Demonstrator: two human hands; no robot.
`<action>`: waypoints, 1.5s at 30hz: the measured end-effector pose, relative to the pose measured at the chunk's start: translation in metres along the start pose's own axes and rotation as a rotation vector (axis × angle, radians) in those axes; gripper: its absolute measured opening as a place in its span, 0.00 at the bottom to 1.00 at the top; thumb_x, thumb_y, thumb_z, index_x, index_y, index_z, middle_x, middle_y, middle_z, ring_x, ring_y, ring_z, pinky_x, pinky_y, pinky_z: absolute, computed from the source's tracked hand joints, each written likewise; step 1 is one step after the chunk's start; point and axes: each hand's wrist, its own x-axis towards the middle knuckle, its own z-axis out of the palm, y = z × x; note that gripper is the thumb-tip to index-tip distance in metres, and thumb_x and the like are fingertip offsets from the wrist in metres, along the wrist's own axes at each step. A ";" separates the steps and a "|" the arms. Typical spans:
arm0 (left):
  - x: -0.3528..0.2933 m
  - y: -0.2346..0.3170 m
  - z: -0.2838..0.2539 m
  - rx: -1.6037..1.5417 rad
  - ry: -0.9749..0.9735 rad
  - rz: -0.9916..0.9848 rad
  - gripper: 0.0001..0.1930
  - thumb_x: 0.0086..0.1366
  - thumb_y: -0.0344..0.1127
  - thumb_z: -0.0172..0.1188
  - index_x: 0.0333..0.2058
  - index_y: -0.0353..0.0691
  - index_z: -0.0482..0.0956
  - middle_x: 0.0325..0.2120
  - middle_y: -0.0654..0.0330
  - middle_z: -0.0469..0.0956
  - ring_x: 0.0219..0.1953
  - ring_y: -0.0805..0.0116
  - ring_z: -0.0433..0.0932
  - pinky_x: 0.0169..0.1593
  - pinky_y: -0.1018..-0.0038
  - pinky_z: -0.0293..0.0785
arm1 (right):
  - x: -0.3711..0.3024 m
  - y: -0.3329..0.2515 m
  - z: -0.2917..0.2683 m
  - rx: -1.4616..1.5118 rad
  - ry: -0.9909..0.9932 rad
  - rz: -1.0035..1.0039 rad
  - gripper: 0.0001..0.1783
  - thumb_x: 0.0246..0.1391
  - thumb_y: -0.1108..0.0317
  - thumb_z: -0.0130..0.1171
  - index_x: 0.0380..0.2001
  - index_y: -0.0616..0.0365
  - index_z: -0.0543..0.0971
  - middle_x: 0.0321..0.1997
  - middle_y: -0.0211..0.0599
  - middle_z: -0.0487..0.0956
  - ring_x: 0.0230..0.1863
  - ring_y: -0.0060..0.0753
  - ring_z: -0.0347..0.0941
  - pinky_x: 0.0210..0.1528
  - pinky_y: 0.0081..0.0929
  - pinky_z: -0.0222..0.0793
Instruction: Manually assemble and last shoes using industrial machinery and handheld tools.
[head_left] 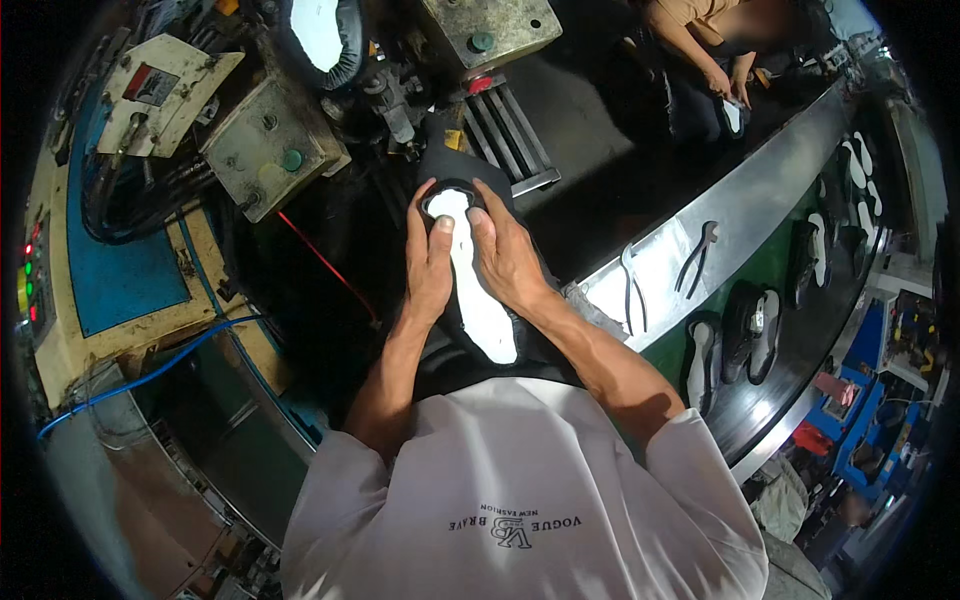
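Note:
A black shoe upper with a white sole board lies sole up in front of me, its narrow end away from me. My left hand is wrapped around the left side of that end, thumb pressing on the white board. From the right side my right hand grips the same end, its thumb also at the board's edge. Fingers on the far side of the shoe are partly hidden. Another black upper with a white sole sits on the machine at the top left.
Ahead and left stands a machine with metal boxes bearing green buttons. Two pliers lie on a metal ledge at right. Several shoes stand on a dark conveyor beyond it. A co-worker's hands hold another shoe at upper right.

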 end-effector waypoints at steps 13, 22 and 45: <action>0.039 -0.029 -0.021 0.027 0.143 -0.313 0.37 0.76 0.43 0.67 0.79 0.45 0.64 0.72 0.45 0.71 0.71 0.52 0.73 0.69 0.60 0.72 | -0.086 -0.011 -0.048 -0.936 -0.407 -0.362 0.47 0.53 0.61 0.76 0.76 0.21 0.72 0.87 0.61 0.45 0.71 0.87 0.60 0.70 0.70 0.72; 0.063 -0.015 -0.065 0.509 -0.051 0.017 0.13 0.77 0.34 0.64 0.50 0.31 0.87 0.46 0.48 0.89 0.50 0.55 0.88 0.55 0.65 0.80 | -0.076 -0.014 -0.052 -0.956 -0.491 -0.477 0.43 0.52 0.57 0.77 0.73 0.23 0.76 0.86 0.62 0.48 0.69 0.90 0.63 0.64 0.73 0.76; 0.033 0.162 -0.164 -0.640 0.297 -0.001 0.45 0.75 0.69 0.48 0.71 0.30 0.67 0.52 0.40 0.82 0.50 0.42 0.85 0.55 0.48 0.83 | 0.230 -0.199 0.034 -0.895 0.040 -0.683 0.48 0.54 0.57 0.77 0.78 0.29 0.70 0.85 0.67 0.51 0.68 0.85 0.64 0.62 0.66 0.78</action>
